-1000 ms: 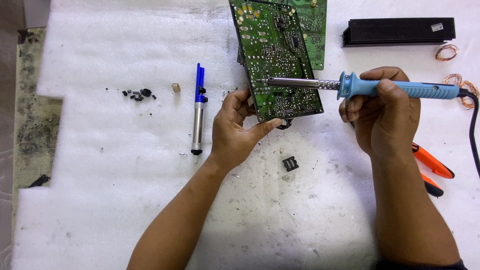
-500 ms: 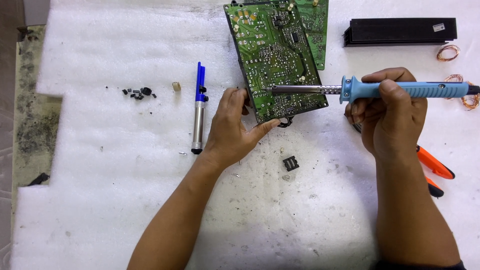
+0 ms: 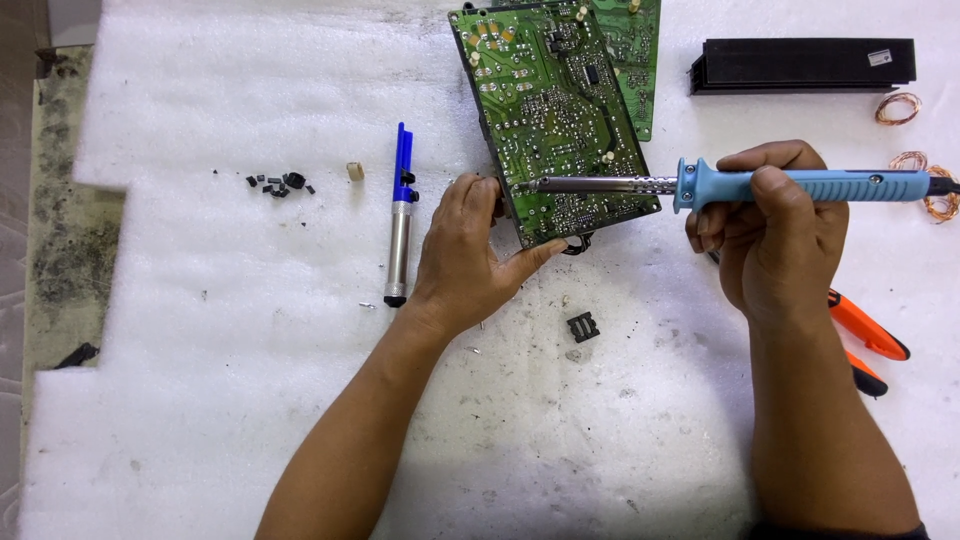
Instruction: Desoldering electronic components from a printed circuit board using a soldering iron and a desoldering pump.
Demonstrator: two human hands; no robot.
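**Soldering iron laid across a propped circuit board**

Foam sheeting [image 3: 250, 400], white and pitted, covers the table and gives the parts a soft, non-slip bed; at 9 o'clock its stepped edge leaves a strip of stained table [image 3: 60, 230] bare.

The green circuit board [image 3: 555, 110] sits at 12 o'clock, solder side up and skewed, its near corner lifted so the joints face the camera. A second green board [image 3: 640, 60] lies under it, mostly covered, and both run off the top edge.

The left hand [image 3: 465, 255] braces the board's lower left edge, fingers half closed against the rim and thumb stretched along the bottom edge, seemingly to keep it from sliding. What props the board from below is hidden; only a dark bit shows beneath the corner.

The right hand [image 3: 780, 235], at 3 o'clock, is wrapped firmly round the blue handle of the soldering iron [image 3: 720, 185], held level so its metal shaft reaches leftward to the board's near edge. Whether the tip touches a joint is too fine to tell.

A black finned bar [image 3: 800, 65] lies at 1 o'clock, with copper wire coils [image 3: 910, 160] beside it, partly cut off. Orange-handled pliers [image 3: 865, 340] poke out from behind the right wrist. A blue desoldering pump [image 3: 400, 215] rests just left of the left hand. A black component [image 3: 582, 326] lies at 6 o'clock of the board, and small dark removed parts [image 3: 280, 184] sit at 10 o'clock.
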